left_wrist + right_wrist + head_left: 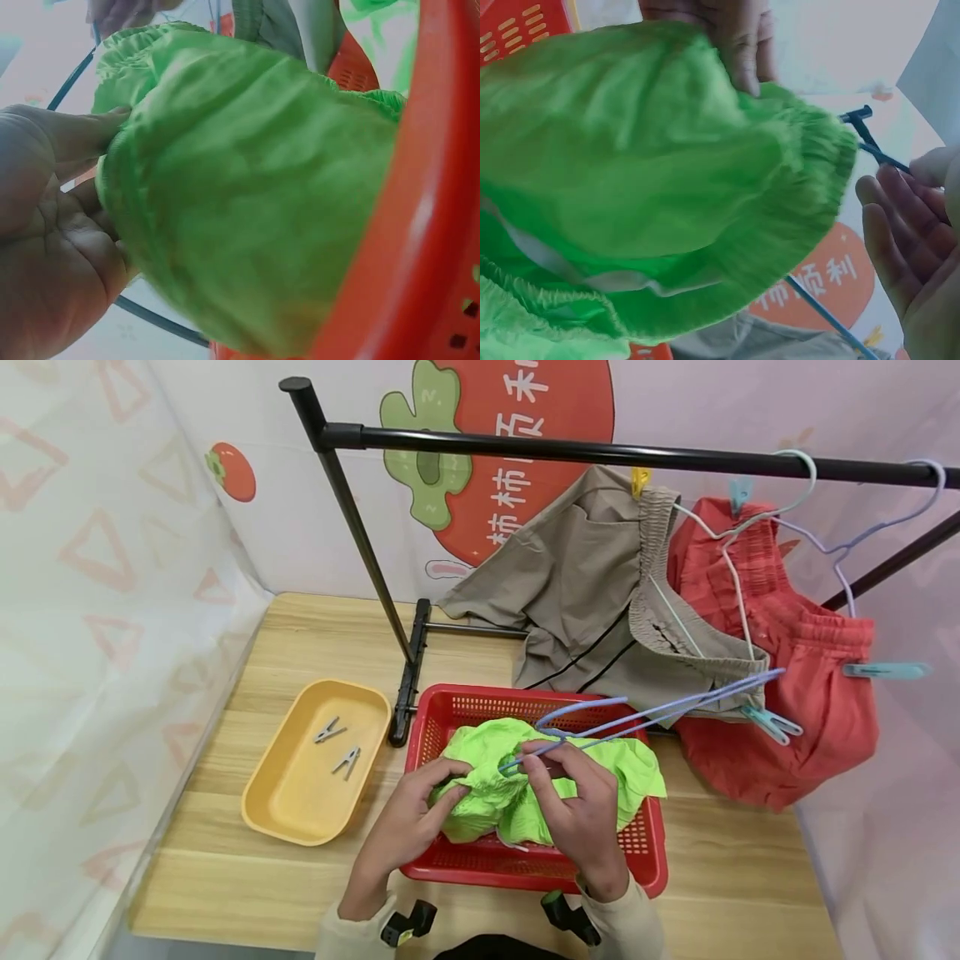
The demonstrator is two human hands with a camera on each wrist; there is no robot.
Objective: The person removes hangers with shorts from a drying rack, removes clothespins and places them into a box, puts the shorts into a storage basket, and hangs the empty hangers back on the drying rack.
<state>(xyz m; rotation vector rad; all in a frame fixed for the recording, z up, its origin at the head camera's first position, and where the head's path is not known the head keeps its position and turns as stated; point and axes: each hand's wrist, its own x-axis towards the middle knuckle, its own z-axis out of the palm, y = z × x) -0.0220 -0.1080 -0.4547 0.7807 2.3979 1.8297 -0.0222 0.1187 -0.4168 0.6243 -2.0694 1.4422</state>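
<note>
So my left hand (pixel 408 810) is pinching the gathered edge of the green garment (pixel 480 810) between thumb and fingers, and my right hand (pixel 581 806) has the blue hanger (pixel 708 695) in a thumb-and-finger pinch. I figure the left grip is there to stop the floppy opening from collapsing while the hanger's near end sits right at it. Can't tell how far the wire reaches inside, the fabric covers it.

Garment's bunched over the red basket (pixel 525 878), which probably takes most of its weight so I only need to manage the edge. Hanger's long arm sticks out to the right, hook clear of the cloth, so I guess nothing snags.

Yellow tray (pixel 300 802) is on my left with two gray clothespins (pixel 347 762) lying loose, an easy reach. Gray shorts (pixel 570 560) and red shorts (pixel 832 710) hang off the black rack (pixel 480 443), clips on their waistbands, presumably against slipping.
</note>
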